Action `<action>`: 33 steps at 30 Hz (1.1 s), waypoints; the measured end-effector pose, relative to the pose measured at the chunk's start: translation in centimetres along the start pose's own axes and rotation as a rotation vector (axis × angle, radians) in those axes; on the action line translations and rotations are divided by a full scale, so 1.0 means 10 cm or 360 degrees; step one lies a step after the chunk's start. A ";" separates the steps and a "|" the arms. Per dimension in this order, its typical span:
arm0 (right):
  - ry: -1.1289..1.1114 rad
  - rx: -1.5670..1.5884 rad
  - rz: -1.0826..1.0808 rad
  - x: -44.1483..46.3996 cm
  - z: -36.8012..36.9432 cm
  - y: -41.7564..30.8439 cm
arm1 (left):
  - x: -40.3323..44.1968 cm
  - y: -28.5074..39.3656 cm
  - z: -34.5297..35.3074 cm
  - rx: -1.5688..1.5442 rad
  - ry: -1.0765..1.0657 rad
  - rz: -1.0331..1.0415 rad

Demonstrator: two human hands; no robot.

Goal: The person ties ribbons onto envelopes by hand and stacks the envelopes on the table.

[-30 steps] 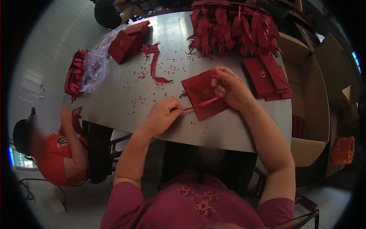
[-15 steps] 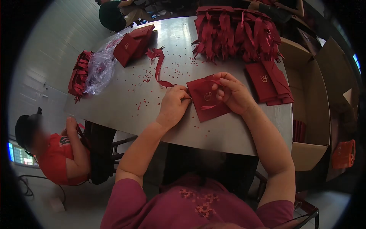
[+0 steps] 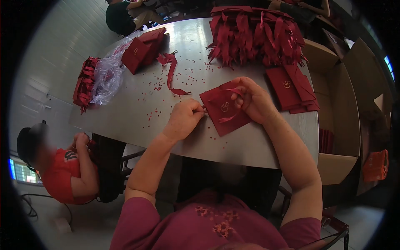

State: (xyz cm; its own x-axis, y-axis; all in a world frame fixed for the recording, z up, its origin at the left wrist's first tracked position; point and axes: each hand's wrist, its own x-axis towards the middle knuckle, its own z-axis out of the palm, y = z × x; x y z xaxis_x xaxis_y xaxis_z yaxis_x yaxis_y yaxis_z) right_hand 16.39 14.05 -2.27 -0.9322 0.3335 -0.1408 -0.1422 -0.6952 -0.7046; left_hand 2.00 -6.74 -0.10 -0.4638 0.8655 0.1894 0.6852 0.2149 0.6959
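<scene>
A dark red paper gift bag (image 3: 221,118) with a gold emblem lies tilted on the metal table in front of me. At its left edge my left hand (image 3: 183,118) is closed in a pinch; whatever its fingertips hold is too small to make out. My right hand (image 3: 255,100) is over the bag's right part, its curled fingers closed on a red ribbon (image 3: 234,90). A loose end of ribbon (image 3: 227,119) hangs across the bag's front. Just beyond my left hand, a separate length of red ribbon (image 3: 171,77) lies on the table.
Small red dots of scrap (image 3: 156,85) dot the metal table (image 3: 125,121). A big pile of ribboned bags (image 3: 258,37) stands at the back, flat bags (image 3: 291,89) at right, more bags (image 3: 143,50) beside clear plastic (image 3: 109,79). A cardboard box (image 3: 339,108) adjoins the right edge. A co-worker (image 3: 68,171) sits left.
The bag and both hands have shifted slightly left in view. My left hand's fingers have drawn into a tighter pinch at the bag's edge. My right hand keeps its hold on the ribbon.
</scene>
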 end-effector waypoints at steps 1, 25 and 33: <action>0.0002 -0.0001 0.0003 0.01 0.00 0.00 | 0.00 0.04 -0.06 -0.0060 -0.0116 -0.0074; 0.0034 -0.0208 -0.0128 0.04 0.08 0.10 | -0.75 -0.28 -0.58 -0.0728 -0.0148 -0.0557; -0.0029 -0.0213 -0.0105 0.06 0.04 0.16 | -0.75 -0.24 -0.65 -0.0725 -0.0225 -0.0751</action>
State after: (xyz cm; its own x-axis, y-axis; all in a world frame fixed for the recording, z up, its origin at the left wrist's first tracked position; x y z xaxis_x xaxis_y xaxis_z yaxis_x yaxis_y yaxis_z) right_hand 15.44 12.89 -3.22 -0.9283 0.3634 -0.0791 -0.1591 -0.5803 -0.7987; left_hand 0.16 -16.69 1.30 -0.5563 0.7831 -0.2781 0.1070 0.3993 0.9105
